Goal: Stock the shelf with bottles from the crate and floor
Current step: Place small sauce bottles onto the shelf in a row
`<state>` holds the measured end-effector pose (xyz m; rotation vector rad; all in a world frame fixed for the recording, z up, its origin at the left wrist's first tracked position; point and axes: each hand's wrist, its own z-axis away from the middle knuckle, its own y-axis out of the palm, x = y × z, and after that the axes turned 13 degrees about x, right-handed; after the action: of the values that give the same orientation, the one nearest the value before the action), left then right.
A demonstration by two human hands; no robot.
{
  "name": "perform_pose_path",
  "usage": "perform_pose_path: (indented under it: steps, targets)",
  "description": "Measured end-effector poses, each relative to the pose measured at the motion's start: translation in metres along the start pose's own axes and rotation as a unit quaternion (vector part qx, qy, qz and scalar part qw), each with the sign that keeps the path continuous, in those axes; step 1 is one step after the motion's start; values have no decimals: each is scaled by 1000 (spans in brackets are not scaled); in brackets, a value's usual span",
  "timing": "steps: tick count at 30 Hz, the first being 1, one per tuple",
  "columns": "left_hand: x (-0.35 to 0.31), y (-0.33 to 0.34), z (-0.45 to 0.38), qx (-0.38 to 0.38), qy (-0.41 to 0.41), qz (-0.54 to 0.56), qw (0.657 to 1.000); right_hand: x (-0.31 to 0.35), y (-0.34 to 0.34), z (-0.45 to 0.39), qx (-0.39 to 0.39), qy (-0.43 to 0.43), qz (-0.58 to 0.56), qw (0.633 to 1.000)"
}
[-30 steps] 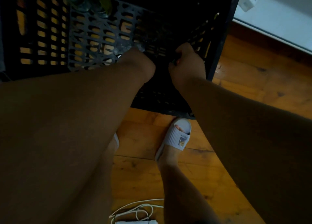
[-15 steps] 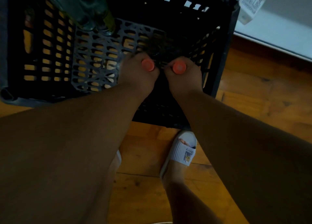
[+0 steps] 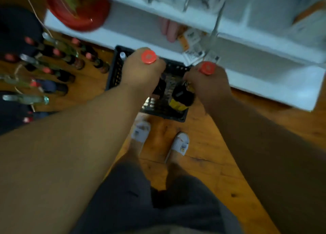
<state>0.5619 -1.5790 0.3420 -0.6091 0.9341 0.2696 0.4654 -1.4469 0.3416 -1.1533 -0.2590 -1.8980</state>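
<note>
Hands grip 2 red-capped bottles above the black crate: left hand holds one bottle, right hand the other bottle. White shelf stands just behind the crate; more floor bottles lie left of it.

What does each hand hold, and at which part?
Each holds a bottle by the neck under its red cap: left hand, right hand.
</note>
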Motion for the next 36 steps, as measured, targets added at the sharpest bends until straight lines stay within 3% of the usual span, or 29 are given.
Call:
perform_pose_path:
  steps: [6,16,26,29,36]
  targets:
    - [-112,-54,63,-1,44,72,996,106,-43,88,-57,-40,-151,986]
    - [-261,-34,113,140,256,57,955,176,-119,182,-172,-184,-252,934]
    - [-382,112,167,300,340,117,884,147,-282,262,-246,-233,-223,914]
    - [-423,172,184,316,346,149,871,139,-355,286,-246,-260,-217,908]
    - [-506,298,204,293,356,145,875,118,-502,308,-295,-269,-194,896]
